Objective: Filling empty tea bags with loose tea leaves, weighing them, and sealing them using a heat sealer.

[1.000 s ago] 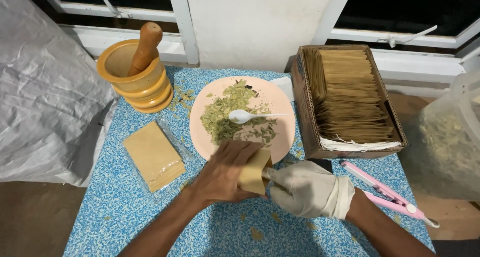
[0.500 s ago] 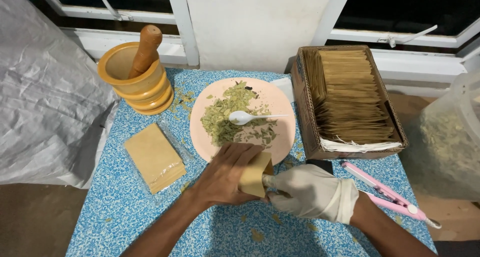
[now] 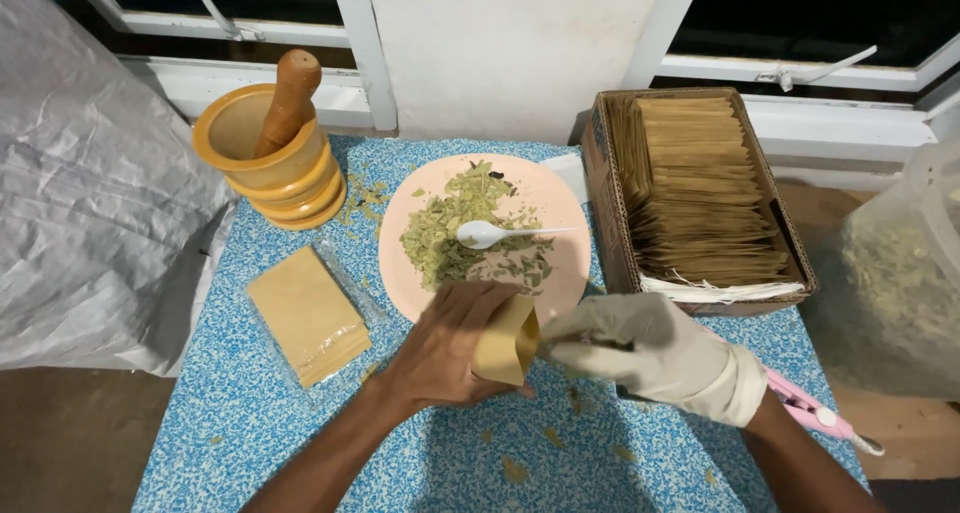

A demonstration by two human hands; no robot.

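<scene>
My bare left hand (image 3: 445, 348) grips a small tan paper bag (image 3: 505, 341) just in front of the pink plate (image 3: 558, 205). My right hand (image 3: 650, 353), in a whitish glove, pinches the bag's right edge with its fingertips. Crushed green leaves (image 3: 450, 231) are heaped on the plate, with a white plastic spoon (image 3: 488, 234) lying across them. What is inside the bag is hidden.
A yellow mortar with a wooden pestle (image 3: 270, 153) stands at the back left. A clear-wrapped stack of tan bags (image 3: 307, 313) lies on the blue speckled table (image 3: 250, 413). A box of tan bags (image 3: 695, 198) is at right, a pink sealer (image 3: 815, 413) beside it.
Both hands stay on the small bag at the plate's near edge; the gloved fingers have shifted slightly along the bag's edge. Nothing else has moved.
</scene>
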